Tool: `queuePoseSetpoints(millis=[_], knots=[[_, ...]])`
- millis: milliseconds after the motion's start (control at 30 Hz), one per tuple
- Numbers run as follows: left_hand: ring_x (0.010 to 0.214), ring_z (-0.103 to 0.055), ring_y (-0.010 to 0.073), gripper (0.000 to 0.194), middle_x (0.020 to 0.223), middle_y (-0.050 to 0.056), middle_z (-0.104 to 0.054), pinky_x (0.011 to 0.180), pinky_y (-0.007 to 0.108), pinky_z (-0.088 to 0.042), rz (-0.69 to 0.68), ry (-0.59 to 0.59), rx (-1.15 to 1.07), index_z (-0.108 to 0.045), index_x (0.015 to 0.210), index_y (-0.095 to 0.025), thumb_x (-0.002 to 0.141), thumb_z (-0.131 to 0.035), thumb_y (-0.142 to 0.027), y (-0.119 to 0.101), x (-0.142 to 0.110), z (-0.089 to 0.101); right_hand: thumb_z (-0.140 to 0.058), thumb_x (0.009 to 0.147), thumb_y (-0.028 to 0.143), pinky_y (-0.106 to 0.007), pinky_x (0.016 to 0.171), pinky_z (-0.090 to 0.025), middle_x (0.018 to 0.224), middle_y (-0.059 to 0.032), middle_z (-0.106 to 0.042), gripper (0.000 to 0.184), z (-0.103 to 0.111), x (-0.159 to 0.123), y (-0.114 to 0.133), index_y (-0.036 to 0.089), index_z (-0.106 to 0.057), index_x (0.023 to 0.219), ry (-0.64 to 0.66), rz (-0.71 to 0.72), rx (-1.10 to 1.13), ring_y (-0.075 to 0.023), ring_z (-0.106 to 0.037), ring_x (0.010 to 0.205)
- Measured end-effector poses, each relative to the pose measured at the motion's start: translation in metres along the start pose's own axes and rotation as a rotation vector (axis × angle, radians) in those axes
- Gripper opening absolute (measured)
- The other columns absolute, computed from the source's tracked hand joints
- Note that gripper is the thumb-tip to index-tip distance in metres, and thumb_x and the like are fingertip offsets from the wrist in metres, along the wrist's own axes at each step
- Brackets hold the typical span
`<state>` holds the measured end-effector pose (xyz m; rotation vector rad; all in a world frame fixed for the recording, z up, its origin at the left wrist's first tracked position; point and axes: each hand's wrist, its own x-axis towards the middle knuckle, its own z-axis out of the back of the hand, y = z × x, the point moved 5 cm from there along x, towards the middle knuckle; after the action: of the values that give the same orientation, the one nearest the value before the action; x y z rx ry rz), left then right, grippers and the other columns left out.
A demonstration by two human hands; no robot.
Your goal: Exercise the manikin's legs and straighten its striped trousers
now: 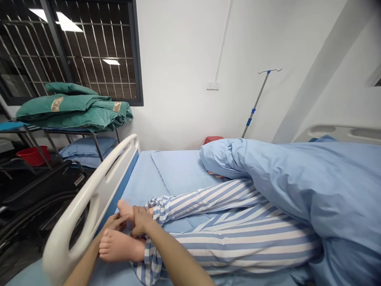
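Note:
A figure in blue-and-white striped trousers (pixel 226 234) lies on the bed, its smooth feet like a manikin's. My right hand (pixel 142 219) is closed around the far foot (pixel 126 208) near the ankle, from above. Against the sole side of that same foot, my left hand (pixel 115 222) curls its fingers; part of them is hidden behind the near foot (pixel 120 246). The near foot rests toes up between my forearms, not held. Both trouser cuffs are bunched above the ankles. A light blue quilt (pixel 285 178) covers the upper body, with some fingertips showing under its edge.
The white footboard (pixel 89 198) rises just left of the feet. A wheelchair (pixel 44 202) stands beyond it, near a rack piled with green bedding (pixel 71 107) and a red basin (pixel 34 155). An IV pole (pixel 257 103) stands behind the bed.

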<state>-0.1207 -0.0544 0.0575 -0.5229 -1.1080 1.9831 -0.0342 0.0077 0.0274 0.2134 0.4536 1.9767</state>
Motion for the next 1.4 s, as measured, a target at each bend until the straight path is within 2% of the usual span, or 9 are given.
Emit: queuePoseSetpoints(millis=[100,167,267,400,567,667,900,1167,1400], knots=[[0.100,-0.043,0.0377,0.044,0.091,0.019,-0.052,0.069,0.050,-0.030,0.160,-0.500,0.173,-0.044,0.086,-0.017,0.082,-0.001,-0.023,0.004,-0.026,0.006,-0.072,0.046,0.038,-0.046,0.099,-0.030,0.117,-0.0168,-0.051,0.089,-0.010,0.003,-0.007,0.011,-0.037,0.123,-0.020,0.010,0.029,-0.0327,-0.047,0.112],[0.100,-0.043,0.0369,0.037,0.094,0.019,-0.052,0.068,0.047,-0.030,0.188,-0.655,0.217,-0.040,0.083,-0.018,0.083,-0.004,-0.024,0.003,-0.029,0.009,-0.069,0.048,0.035,-0.046,0.098,-0.030,0.115,-0.0162,-0.051,0.083,-0.013,0.004,-0.009,0.012,-0.038,0.122,-0.025,0.012,0.041,-0.0321,-0.048,0.110],[0.098,-0.044,0.0351,0.025,0.086,0.014,-0.050,0.066,0.045,-0.031,0.190,-0.664,0.168,-0.027,0.070,-0.023,0.084,-0.006,-0.025,0.006,-0.021,0.009,-0.067,0.049,0.035,-0.047,0.097,-0.031,0.116,-0.0159,-0.051,0.084,-0.016,0.006,-0.011,0.012,-0.036,0.124,-0.031,0.010,0.049,-0.0323,-0.047,0.111],[0.098,-0.044,0.0344,0.022,0.083,0.009,-0.046,0.069,0.045,-0.032,0.110,-0.660,0.183,-0.017,0.069,-0.024,0.086,-0.002,-0.024,0.008,-0.019,0.006,-0.067,0.050,0.037,-0.049,0.102,-0.025,0.125,-0.0187,-0.045,0.097,-0.020,0.008,-0.012,0.009,-0.026,0.133,-0.024,0.006,0.050,-0.0342,-0.040,0.118],[0.092,-0.044,0.0326,0.028,0.080,0.007,-0.043,0.067,0.043,-0.031,0.015,-0.667,0.241,-0.030,0.074,-0.022,0.085,-0.004,-0.019,0.007,-0.025,0.006,-0.068,0.049,0.036,-0.048,0.105,-0.022,0.126,-0.0194,-0.044,0.101,-0.019,0.008,-0.011,0.008,-0.023,0.136,-0.003,0.007,0.055,-0.0339,-0.039,0.120],[0.093,-0.043,0.0342,0.036,0.086,0.012,-0.047,0.067,0.043,-0.029,-0.013,-0.648,0.240,-0.039,0.088,-0.017,0.086,-0.004,-0.019,0.006,-0.025,0.006,-0.068,0.049,0.035,-0.048,0.104,-0.023,0.125,-0.0205,-0.044,0.100,-0.016,0.006,-0.009,0.006,-0.025,0.135,0.000,0.003,0.044,-0.0347,-0.040,0.119],[0.099,-0.043,0.0374,0.050,0.098,0.020,-0.051,0.070,0.046,-0.031,0.132,-0.599,0.276,-0.042,0.107,-0.011,0.085,0.002,-0.020,0.004,-0.021,0.007,-0.069,0.048,0.039,-0.048,0.102,-0.026,0.123,-0.0196,-0.046,0.098,-0.018,0.006,-0.010,0.008,-0.029,0.132,-0.033,0.002,0.038,-0.0350,-0.042,0.116],[0.096,-0.046,0.0325,0.036,0.084,0.012,-0.050,0.068,0.045,-0.031,0.272,-0.588,0.225,-0.042,0.086,-0.019,0.081,-0.007,-0.012,0.002,-0.018,0.010,-0.068,0.048,0.036,-0.047,0.102,-0.026,0.124,-0.0167,-0.045,0.098,-0.020,0.006,-0.013,0.012,-0.026,0.132,-0.068,0.032,0.035,-0.0335,-0.042,0.116],[0.091,-0.048,0.0345,0.026,0.081,0.011,-0.048,0.062,0.043,-0.032,0.035,-0.607,0.231,-0.021,0.065,-0.024,0.085,-0.005,-0.021,0.001,-0.028,0.012,-0.069,0.050,0.034,-0.046,0.102,-0.026,0.127,-0.0163,-0.043,0.095,-0.018,0.005,-0.011,0.012,-0.027,0.133,-0.072,0.014,0.058,-0.0334,-0.040,0.118]])
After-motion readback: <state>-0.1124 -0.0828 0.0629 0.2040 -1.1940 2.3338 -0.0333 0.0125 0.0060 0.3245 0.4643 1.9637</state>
